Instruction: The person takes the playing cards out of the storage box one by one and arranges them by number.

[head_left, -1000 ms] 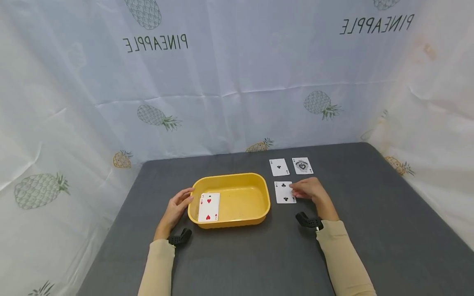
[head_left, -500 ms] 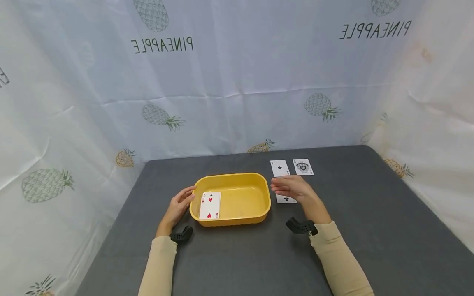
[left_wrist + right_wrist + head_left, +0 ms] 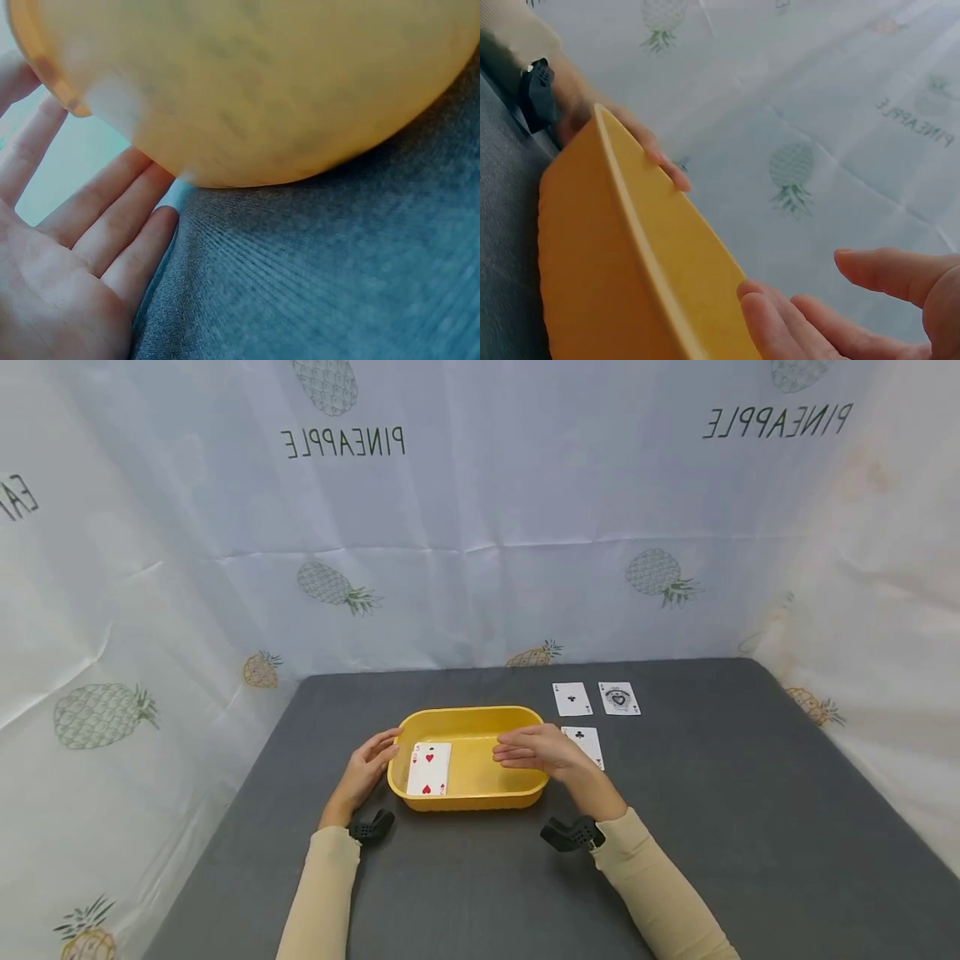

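Room lies above the yellow tray [image 3: 472, 803], which blocks low sideways passage.

Tray [image 3: 465, 803] on the tabletop [image 3: 712, 827], stacked cards [image 3: 430, 770] inside at its left end. Left grip [image 3: 365, 770] at the tray's left rim; right grip [image 3: 546, 751] above its right part. Right of the tray: near card [image 3: 589, 742]; beyond it, far-left card [image 3: 572, 699] and far-right card [image 3: 619, 699]. Behind the tabletop: curtain [image 3: 517, 602].

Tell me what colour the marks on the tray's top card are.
Red: the top card in the yellow tray shows hearts, clearest in the head view.
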{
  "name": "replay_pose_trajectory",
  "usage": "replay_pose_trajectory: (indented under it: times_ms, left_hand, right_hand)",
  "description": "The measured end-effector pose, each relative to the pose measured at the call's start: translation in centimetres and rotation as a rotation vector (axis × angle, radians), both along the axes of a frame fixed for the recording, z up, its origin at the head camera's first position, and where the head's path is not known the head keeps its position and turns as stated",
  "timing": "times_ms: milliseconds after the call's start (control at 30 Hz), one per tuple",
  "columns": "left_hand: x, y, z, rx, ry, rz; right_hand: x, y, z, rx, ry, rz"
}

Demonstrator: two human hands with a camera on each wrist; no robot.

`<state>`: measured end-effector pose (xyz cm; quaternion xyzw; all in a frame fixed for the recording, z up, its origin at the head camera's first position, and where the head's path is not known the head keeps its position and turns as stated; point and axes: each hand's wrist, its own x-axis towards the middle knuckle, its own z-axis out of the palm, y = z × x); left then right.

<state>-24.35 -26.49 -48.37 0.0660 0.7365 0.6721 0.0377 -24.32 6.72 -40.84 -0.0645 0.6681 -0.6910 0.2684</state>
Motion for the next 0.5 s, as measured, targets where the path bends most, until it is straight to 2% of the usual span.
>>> replay_pose_trajectory:
  times_ms: [200,367,500]
  left_hand:
    - [-0.3,0.1,-0.1,0.022,0.008,-0.006]
    - [-0.3,-0.1,-0.2,0.023,0.000,0.008]
    - [-0.4,-0.3,-0.2,0.015,0.003,-0.007]
  right_hand:
    - [-0.4,-2.1,-0.6,0.021,-0.022,0.002]
    - [-0.7,-4.6,-1.4,0.058,-0.088,-0.043]
    - [-0.8,-6.2,-2.0,0.101,-0.142,-0.066]
